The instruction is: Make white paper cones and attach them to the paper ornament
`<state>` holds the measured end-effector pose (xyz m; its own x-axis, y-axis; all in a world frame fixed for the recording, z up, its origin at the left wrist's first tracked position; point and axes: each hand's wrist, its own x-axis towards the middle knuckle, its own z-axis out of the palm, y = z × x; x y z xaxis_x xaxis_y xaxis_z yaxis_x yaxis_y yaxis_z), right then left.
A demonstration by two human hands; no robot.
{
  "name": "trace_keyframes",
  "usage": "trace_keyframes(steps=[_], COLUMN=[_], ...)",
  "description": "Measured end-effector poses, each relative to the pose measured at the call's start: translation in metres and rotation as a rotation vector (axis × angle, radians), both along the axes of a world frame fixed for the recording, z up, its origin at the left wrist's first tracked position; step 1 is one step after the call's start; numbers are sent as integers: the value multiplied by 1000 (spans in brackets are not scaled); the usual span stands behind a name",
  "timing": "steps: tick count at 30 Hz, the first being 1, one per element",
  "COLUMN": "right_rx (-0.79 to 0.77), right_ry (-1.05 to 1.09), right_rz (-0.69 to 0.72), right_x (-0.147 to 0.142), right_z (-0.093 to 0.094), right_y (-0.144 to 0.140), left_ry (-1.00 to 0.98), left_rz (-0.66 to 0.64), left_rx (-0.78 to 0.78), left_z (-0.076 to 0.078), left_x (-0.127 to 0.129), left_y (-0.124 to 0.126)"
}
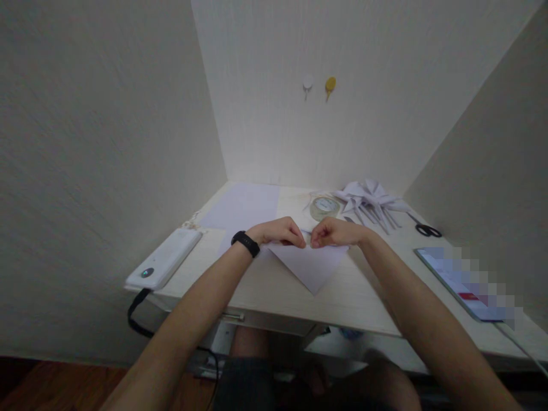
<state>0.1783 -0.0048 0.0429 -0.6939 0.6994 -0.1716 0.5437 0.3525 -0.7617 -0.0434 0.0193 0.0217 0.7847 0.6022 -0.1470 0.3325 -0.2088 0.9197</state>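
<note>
just hands (309,233) on triangular paper (312,265)

Left hand (280,232) and right hand (336,233) are pressed fingertip to fingertip on the top edge of a white folded paper triangle (311,265) | pale wooden desk (257,285) | white power bank (165,260) is laid left | black-handled scissors (424,228) and folded white paper pinwheels (370,200) are seen at right.

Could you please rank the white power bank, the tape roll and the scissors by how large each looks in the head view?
1. White power bank, clearly largest, though it also lies nearer the camera.
2 and 3. Tape roll and scissors look about alike, so I would not rank them.
</note>
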Motion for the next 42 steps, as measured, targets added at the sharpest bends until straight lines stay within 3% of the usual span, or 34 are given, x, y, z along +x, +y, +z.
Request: trace_keyframes(steps=[6, 13, 17, 19, 21, 25, 28, 34, 42], right_rx=[-27, -79, -99, -91, -84, -62, -73, -109, -202], right_ry=[-9, 48, 100, 98, 98, 83, 77, 96, 56], right_rz=[-28, -105, -116, -112, -109, -82, -65, -82, -132], right_x=[25, 43, 43, 40, 35, 18, 7, 6, 34], right_z=[10, 8, 6, 4, 1, -3, -5, -5, 8], right_y=[6, 11, 14, 15, 15, 11, 6, 4, 10], left_ry=[-56, -17, -60, -117, -150, 45, 114, 109, 126], left_rz=[33, 40, 214, 349, 392, 62, -50, -38, 64], left_rx=[-12, -166, -123, -67, -2, 163, 282, 244, 206], left_z=[8, 14, 17, 19, 20, 18, 12, 11, 14], left_x=[-12, -40, -53, -51, -43, -18, -6, -7, -28], left_y=[7, 18, 25, 26, 23, 10, 5, 7, 22])
